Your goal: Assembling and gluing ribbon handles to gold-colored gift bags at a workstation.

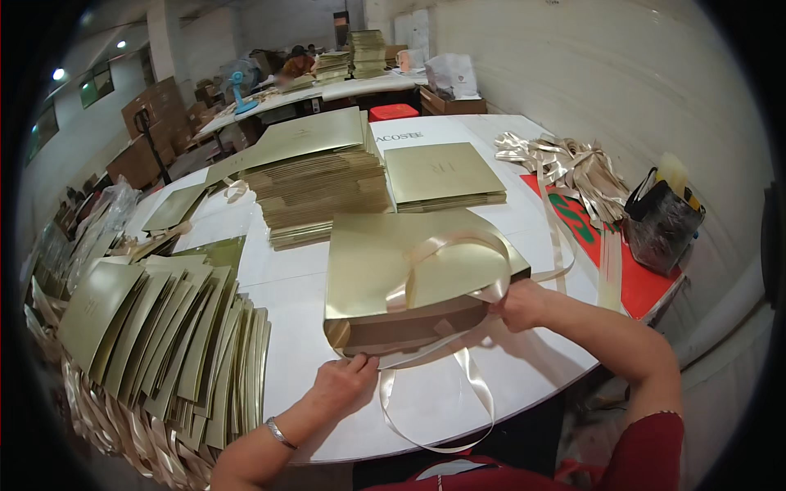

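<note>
Gold card, glossy and thin-walled, makes up the paper bag (409, 282) lying on its side on the white table (442, 393) right in front of you, its open mouth turned toward you. Your left hand (344, 385) sits at the near left corner of that mouth, fingers curled down and pressing on the edge. Your right hand (517, 304) is at the right corner, fingers closed in a pinch on the cream satin ribbon (442, 258) where it meets the bag.

You can judge the bag as light and fairly stiff in its panels but weak along its folds; it will probably dent or crease if you squeeze the middle. Take it by the reinforced rim at the mouth, as you do now. The shiny face looks slick and likely to show marks, so keep to the edges.

That ribbon is soft, limp and slippery: one loop lies across the top panel, another hangs off the table edge toward your lap. Pinch it close to the bag, not out on the loop.

To your left a fanned row of flat gold bags (164, 344) leans over; a tall stack (315, 184) stands beyond, and loose ribbons (565, 164) lie to the right.
</note>
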Motion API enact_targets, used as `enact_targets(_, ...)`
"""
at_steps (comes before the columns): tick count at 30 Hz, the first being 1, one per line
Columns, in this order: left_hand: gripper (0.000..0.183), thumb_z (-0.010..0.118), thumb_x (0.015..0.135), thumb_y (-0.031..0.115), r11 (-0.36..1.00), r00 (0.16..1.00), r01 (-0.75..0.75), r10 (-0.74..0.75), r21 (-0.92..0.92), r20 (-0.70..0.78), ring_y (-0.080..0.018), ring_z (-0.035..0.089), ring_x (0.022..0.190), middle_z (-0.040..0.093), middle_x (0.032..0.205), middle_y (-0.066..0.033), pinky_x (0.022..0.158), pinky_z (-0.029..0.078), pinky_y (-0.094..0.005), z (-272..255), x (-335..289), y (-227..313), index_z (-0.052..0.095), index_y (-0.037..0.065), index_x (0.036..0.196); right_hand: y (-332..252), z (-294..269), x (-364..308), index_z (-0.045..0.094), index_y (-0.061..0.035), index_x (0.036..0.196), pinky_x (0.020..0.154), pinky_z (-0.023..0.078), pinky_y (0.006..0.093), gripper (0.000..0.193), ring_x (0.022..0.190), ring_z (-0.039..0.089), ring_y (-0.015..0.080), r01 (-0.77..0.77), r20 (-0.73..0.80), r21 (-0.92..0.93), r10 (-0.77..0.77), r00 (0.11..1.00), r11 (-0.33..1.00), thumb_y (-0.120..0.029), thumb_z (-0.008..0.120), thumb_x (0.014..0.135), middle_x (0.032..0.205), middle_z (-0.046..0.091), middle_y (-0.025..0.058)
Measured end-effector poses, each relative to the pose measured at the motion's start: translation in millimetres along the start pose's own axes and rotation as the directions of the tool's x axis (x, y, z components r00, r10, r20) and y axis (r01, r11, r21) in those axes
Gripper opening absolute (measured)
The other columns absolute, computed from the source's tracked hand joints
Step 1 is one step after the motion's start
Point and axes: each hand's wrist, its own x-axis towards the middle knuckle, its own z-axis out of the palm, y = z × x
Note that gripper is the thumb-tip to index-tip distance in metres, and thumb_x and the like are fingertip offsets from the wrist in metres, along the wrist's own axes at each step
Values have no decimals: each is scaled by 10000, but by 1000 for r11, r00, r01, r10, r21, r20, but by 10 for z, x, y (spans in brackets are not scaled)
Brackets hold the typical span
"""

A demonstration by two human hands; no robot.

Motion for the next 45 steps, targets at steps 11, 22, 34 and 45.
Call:
enact_targets(11, 150, 647, 692, 65, 981, 984, 180, -179, -77, 19, -202, 593, 558, 568, 764, -32, 447, 471, -310, 98, 28, 24, 601, 76, 834, -558, -88, 113, 607, -17, 978, 836, 452, 355, 272, 937, 575, 279, 93, -452, -16, -90, 888, 996, -153, 558, 747, 975, 602, 133)
enact_targets(22, 184, 682, 677, 85, 968, 971, 221, -230, -117, -71, -218, 594, 571, 572, 785, -49, 480, 478, -325, 172, -6, 39, 594, 67, 837, -1199, 73, 1079, 664, -67, 944, 775, 492, 438, 197, 833, 626, 348, -56, -188, 677, 247, 951, 734, -171, 578, 801, 867, 661, 156)
enact_targets(34, 151, 674, 692, 80, 959, 971, 221, -233, -178, -51, -230, 605, 592, 577, 785, -49, 487, 488, -332, 163, 49, 10, 594, 72, 820, -1252, 94, 859, 654, -84, 915, 688, 497, 424, 145, 767, 616, 333, 220, -620, 557, 225, 752, 801, -137, 592, 795, 811, 641, 106)
enact_targets(45, 281, 618, 724, 144, 994, 987, -57, 70, 96, -141, -174, 531, 665, 558, 775, -36, 493, 420, -276, 53, 433, 278, 631, 34, 983, -721, 546, -322, 688, -126, 904, 712, 495, 349, 202, 800, 602, 242, 112, -504, 555, 226, 834, 824, -184, 725, 713, 837, 617, 44)
